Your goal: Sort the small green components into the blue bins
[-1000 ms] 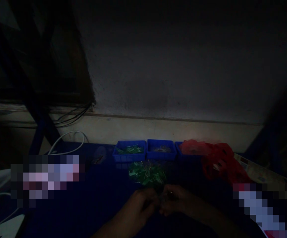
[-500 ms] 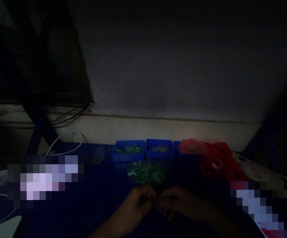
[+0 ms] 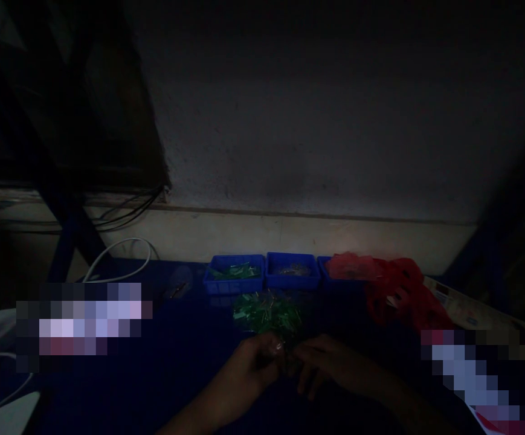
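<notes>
My left hand [image 3: 255,368] is closed in a pinch at the front middle of the blue table [image 3: 162,368]. A small shiny, clear-looking piece [image 3: 279,347] shows at its fingertips; its kind is too dark to make out. Close on the right is my right hand [image 3: 334,365], its fingers bent toward the left fingertips. What the right fingers hold, if anything, I cannot make out. Just beyond both hands lies a heap of small green and clear packets [image 3: 266,313] with thin shiny pieces among them.
Along the back stand a blue bin with green packets [image 3: 212,287], a blue bin with small shiny parts [image 3: 289,283] and a third bin [image 3: 322,272] under red mesh [image 3: 402,290]. A round clear item [image 3: 179,284] and a white cable [image 3: 147,244] lie left. Blurred patches cover both sides.
The left fingertips have risen slightly and a glint now shows there. The right hand has shifted a little, its lower fingers hanging more apart. The heap and bins stay put.
</notes>
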Demonstrator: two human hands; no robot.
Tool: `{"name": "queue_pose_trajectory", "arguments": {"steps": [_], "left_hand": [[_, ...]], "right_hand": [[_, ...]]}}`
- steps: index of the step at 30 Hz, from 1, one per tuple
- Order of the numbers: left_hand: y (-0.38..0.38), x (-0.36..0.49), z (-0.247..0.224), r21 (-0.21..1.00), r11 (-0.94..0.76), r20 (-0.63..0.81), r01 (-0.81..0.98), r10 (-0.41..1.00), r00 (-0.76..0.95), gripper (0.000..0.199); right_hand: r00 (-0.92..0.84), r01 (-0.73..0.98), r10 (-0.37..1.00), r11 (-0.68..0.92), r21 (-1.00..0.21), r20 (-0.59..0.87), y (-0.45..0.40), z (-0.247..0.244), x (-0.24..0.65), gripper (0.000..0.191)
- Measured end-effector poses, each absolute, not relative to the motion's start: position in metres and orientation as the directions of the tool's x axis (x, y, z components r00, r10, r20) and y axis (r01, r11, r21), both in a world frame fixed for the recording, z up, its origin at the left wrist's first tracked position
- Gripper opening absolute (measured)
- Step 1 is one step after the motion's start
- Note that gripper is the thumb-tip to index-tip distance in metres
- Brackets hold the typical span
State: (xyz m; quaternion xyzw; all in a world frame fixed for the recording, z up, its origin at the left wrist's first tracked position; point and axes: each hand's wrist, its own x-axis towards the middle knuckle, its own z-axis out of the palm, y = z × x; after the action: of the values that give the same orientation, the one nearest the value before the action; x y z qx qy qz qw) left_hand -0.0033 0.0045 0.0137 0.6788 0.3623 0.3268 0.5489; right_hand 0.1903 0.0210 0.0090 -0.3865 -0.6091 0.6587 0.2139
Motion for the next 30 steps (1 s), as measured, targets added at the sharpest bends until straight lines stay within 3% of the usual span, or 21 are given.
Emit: {"name": "queue_pose_trajectory", "arguments": {"steps": [10,24,30], "left_hand": [[0.0115,-0.0032,0.0100,0.993,-0.065,0.013,0.098,0.890,0.455,0.014],[0.0043,-0.0039,0.0166,0.968,-0.185,0.070,0.170,0.847,0.526,0.017],[0.0047,-0.0053,0.0154,0.959,-0.207,0.075,0.192,0.842,0.535,0.015]], "right_hand": [[-0.608,0.250,0.757,-0.106,-0.962,-0.242,0.0214,0.0055,0.1896,0.038],[-0.590,0.281,0.768,-0.095,-0.955,-0.250,0.0206,0.0038,0.1898,0.033],[-0.589,0.196,0.778,-0.123,-0.973,-0.217,0.0213,0.0037,0.1887,0.032]]}}
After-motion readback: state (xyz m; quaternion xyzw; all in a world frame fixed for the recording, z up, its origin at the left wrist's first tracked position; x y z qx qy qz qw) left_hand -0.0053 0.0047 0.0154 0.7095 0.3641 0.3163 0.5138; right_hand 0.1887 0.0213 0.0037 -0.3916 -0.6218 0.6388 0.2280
